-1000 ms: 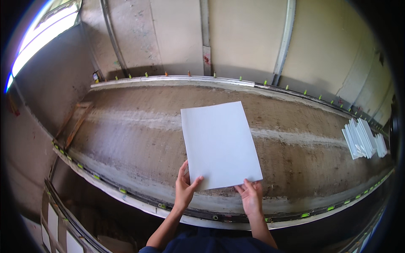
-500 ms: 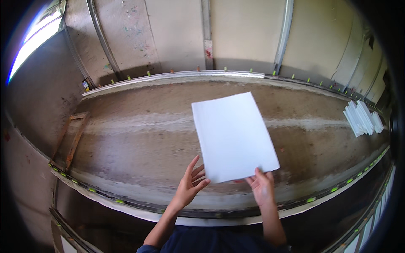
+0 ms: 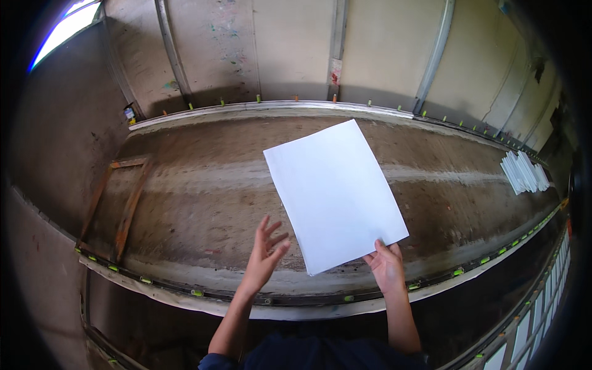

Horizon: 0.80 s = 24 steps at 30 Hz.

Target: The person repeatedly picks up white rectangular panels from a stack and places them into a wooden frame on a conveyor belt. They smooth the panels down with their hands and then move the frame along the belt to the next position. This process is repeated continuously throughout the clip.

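A stack of white paper sheets is held tilted above the long brown table. My right hand grips its near right corner, thumb on top and fingers beneath. Off the near left edge of the paper, my left hand hangs with its fingers spread, holding nothing. A small gap lies between that hand and the sheets. How many sheets there are cannot be told.
A wooden frame lies at the table's left end. Several white stacks sit at the far right. Rails with small green clips run along the long edges. A panelled wall stands behind.
My left hand has moved away from the paper's left edge, to the left. The paper has turned slightly counterclockwise in my right hand. The view has shifted a little.
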### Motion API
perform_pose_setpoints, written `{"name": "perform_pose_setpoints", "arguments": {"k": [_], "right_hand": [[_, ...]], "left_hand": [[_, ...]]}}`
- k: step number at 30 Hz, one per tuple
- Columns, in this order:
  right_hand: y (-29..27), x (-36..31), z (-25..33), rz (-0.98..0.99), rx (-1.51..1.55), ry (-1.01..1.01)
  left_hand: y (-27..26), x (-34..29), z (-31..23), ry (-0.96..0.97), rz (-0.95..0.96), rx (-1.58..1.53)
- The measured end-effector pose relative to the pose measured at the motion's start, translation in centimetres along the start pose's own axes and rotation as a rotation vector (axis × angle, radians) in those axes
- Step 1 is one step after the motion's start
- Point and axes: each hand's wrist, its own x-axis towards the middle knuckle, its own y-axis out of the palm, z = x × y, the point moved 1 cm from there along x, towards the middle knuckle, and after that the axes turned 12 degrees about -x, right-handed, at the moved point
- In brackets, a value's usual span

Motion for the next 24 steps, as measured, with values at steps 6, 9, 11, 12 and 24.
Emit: {"name": "perform_pose_setpoints", "arguments": {"k": [6, 9, 11, 12, 24], "right_hand": [[0.7, 1.2, -2.5, 0.048, -0.006, -0.013], [1.3, 1.0, -3.7, 0.060, 0.006, -0.009], [2.3, 0.5, -4.4, 0.052, -0.004, 0.011], [2.8, 0.2, -4.4, 0.042, -0.022, 0.020], [19.0, -1.7, -12.5, 0.074, 0.000, -0.153]], "left_hand": [[-7.1, 2.5, -3.7, 0.297, -0.310, 0.028], [-10.2, 3.8, -5.4, 0.173, -0.191, 0.073], [-11.4, 4.2, -6.0, 0.091, -0.066, 0.091], [-11.6, 4.3, -5.9, 0.093, -0.047, 0.100], [-28.0, -0.8, -11.2, -0.019, -0.092, -0.107]]}}
